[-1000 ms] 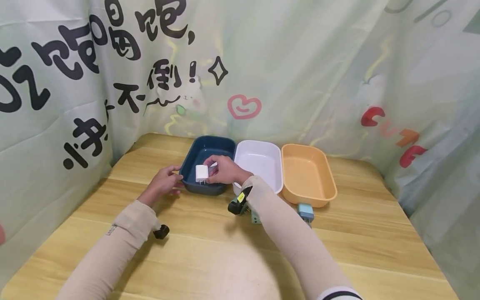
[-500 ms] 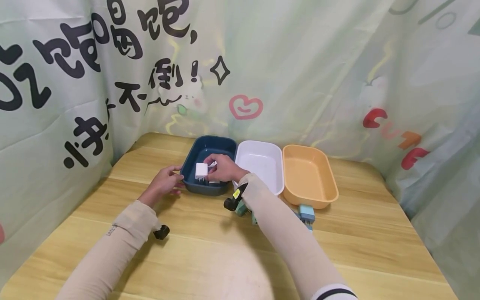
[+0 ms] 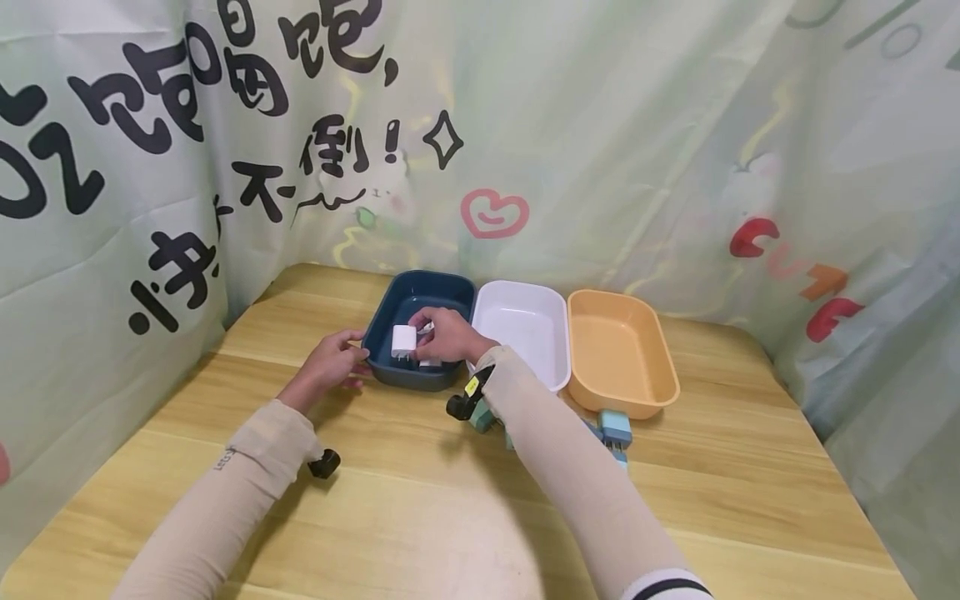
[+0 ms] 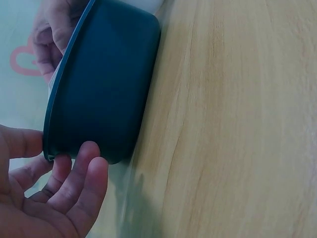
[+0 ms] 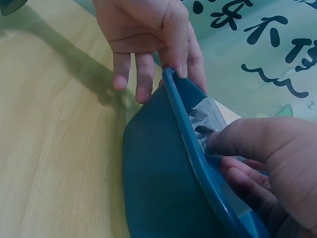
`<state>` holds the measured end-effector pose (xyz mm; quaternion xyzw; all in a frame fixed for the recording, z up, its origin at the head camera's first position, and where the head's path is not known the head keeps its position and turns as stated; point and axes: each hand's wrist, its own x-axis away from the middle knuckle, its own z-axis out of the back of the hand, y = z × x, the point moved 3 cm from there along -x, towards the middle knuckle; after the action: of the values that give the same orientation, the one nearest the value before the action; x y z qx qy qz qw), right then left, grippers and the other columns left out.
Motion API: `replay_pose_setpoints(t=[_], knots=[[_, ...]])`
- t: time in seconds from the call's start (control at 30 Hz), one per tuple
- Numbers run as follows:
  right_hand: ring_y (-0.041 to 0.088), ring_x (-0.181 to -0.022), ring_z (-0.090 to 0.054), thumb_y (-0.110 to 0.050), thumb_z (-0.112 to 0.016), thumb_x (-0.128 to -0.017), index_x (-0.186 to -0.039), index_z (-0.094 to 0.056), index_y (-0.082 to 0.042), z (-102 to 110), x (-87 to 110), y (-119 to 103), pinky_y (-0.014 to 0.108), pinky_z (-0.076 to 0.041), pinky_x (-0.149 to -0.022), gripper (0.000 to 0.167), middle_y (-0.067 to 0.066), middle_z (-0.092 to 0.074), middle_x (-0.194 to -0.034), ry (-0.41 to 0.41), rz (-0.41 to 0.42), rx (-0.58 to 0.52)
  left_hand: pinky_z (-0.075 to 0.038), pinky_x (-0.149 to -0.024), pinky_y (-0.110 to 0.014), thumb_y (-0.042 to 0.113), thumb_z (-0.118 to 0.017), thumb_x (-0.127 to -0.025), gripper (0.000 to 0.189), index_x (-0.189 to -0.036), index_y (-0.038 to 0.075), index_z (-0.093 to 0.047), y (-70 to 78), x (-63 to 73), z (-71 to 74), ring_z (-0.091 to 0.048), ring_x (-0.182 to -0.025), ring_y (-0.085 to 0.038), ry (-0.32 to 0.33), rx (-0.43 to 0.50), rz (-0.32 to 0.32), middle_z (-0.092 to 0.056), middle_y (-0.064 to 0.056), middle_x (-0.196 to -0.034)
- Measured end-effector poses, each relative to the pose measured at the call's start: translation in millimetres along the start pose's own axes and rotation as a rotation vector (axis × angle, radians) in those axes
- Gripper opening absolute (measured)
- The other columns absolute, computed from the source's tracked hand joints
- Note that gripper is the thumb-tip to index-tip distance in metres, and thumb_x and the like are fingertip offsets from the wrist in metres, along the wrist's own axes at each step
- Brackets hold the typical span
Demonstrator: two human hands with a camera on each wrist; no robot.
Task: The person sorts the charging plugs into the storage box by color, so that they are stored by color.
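Between the thumb and fingers of my right hand (image 3: 450, 335) is a white charger plug (image 3: 403, 341), held over the inside of a dark blue bin (image 3: 408, 378). Its metal prongs point down in the head view, and printed text shows on the charger's prong face (image 5: 213, 111) in the right wrist view. Below that hand, a white piece (image 3: 430, 363) lies in the bin, partly hidden. My left hand (image 3: 327, 362) pinches the bin's left rim, thumb at the inner side and fingers along the outer wall (image 4: 104, 84).
A white bin (image 3: 555, 367) and an orange bin (image 3: 658, 398) stand in a row right of the blue one. In front of them lie blue plugs (image 3: 615, 427) and a green one (image 3: 482, 417), partly behind my right forearm. A printed curtain (image 3: 600, 150) hangs behind the wooden table (image 3: 420, 517).
A white piece now shows in the blue bin under my right hand, where none showed a second ago. My right hand has shifted very slightly, still holding the charger; my left hand stays at the rim.
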<state>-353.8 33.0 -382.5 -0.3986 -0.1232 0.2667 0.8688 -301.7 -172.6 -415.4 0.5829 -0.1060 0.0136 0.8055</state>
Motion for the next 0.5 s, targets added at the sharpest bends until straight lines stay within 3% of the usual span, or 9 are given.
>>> replay_pose_setpoints(t=[0.27,0.5], knots=[[0.011,-0.081,-0.066,-0.008,-0.081,-0.077,-0.114,-0.060,-0.004,0.0,1.1,2.2,0.024,-0.053,-0.070,0.042,0.007,-0.061,-0.109,-0.005,-0.012,-0.018,-0.056,-0.066,-0.036,0.009,-0.044,-0.101,0.047,-0.147,0.000,-0.036,2.5,1.1,-1.1,-0.065,-0.084,-0.027,0.000,-0.009,0.002,-0.053,-0.026,-0.119],[0.011,-0.084,-0.066,-0.007,-0.078,-0.079,-0.117,-0.061,0.001,2.3,3.5,1.3,0.021,-0.052,-0.073,0.042,0.013,-0.062,-0.113,0.005,0.036,0.018,-0.056,-0.067,-0.038,0.007,-0.044,-0.101,0.049,-0.148,-0.002,-0.032,5.2,4.5,-0.8,-0.065,-0.085,-0.028,-0.013,0.009,-0.011,-0.049,-0.027,-0.121]])
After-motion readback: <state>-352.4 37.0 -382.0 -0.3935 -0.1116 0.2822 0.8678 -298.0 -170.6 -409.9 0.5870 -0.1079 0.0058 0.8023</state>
